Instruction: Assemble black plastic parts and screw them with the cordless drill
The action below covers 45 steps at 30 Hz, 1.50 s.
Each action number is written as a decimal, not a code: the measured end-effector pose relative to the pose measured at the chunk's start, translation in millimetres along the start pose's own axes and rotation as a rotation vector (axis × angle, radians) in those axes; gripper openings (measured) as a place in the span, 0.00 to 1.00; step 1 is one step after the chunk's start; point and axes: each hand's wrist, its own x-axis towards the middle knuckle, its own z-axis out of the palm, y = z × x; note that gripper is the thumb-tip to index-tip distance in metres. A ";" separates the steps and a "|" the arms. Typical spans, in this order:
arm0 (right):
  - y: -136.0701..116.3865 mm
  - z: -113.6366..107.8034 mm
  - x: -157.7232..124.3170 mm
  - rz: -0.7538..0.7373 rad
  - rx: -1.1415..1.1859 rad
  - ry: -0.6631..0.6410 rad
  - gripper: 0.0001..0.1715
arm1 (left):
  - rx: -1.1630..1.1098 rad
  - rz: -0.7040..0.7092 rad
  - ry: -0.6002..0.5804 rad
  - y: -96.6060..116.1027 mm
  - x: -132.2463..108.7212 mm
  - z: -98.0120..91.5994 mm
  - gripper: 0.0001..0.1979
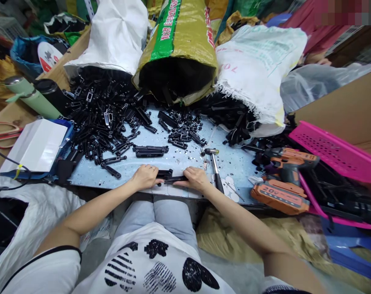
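At the front edge of the blue table point(185, 157), my left hand point(146, 177) is closed on a black plastic part point(165, 173). Facing it, my right hand point(196, 179) grips another slim black piece point(176, 179), whose end meets or overlaps the first; the exact joint is too small to make out. Just beyond my hands lie a few longer black parts point(150, 151) side by side. A hammer point(215, 165) with a black grip rests to the right of my right hand.
Heaped black parts point(102, 110) cover the back left. Open sacks, one white point(115, 32), one yellow-green point(185, 36), one printed white point(255, 61), line the back. An orange cordless drill point(283, 196) and a pink basket point(335, 151) stand right. Scissors point(3, 134) and a green bottle point(35, 98) are left.
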 end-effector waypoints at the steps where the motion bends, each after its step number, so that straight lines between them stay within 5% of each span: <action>1: 1.1 -7.6 3.6 -0.037 0.010 0.016 0.36 | -0.014 -0.020 -0.005 -1.4 2.4 -4.1 0.28; 5: -13.7 -56.1 13.9 -0.314 0.264 0.094 0.33 | -0.173 0.065 0.129 6.4 -13.6 -28.2 0.35; 9: -52.1 -94.4 14.5 -0.514 0.779 0.051 0.30 | -0.569 0.221 0.255 38.0 -49.8 -52.5 0.40; 11: -73.6 -90.7 12.2 -0.439 0.995 0.134 0.28 | -0.708 0.182 0.315 50.7 -61.5 -59.1 0.42; 14: -98.6 -59.1 7.6 -0.112 1.164 0.342 0.29 | -0.786 0.030 0.454 54.8 -65.7 -57.9 0.40; 16: -105.6 -34.2 6.1 0.006 1.230 0.309 0.32 | -0.804 -0.055 0.465 50.2 -64.0 -51.3 0.38; 18: -102.9 -17.2 7.4 0.066 1.253 0.167 0.35 | -0.852 -0.116 0.341 43.6 -62.6 -43.3 0.36; 22: -73.9 -18.8 18.6 0.113 1.088 -0.028 0.36 | -0.843 -0.196 0.045 28.5 -62.0 -35.1 0.34; 27: -47.7 -46.5 37.5 0.014 0.335 -0.267 0.36 | -0.252 -0.255 -0.070 7.0 -49.3 -36.5 0.31; 30: -56.2 -52.3 47.8 -0.014 0.023 -0.268 0.35 | -0.057 -0.308 -0.140 1.6 -37.3 -36.0 0.30; 34: -68.6 -52.0 59.8 -0.236 -0.089 -0.195 0.30 | -0.035 -0.293 -0.131 5.0 -28.9 -36.1 0.30; 38: -64.7 -51.2 66.5 -0.380 -0.070 -0.289 0.22 | -0.064 -0.251 -0.155 10.5 -28.3 -35.4 0.31; 41: -53.1 -53.6 64.9 -0.399 -0.024 -0.282 0.27 | -0.052 -0.274 -0.123 5.5 -26.5 -33.9 0.32; 45: -31.0 -68.1 49.0 -0.299 -0.010 -0.182 0.35 | -0.055 -0.182 0.083 -7.1 -25.3 -39.6 0.34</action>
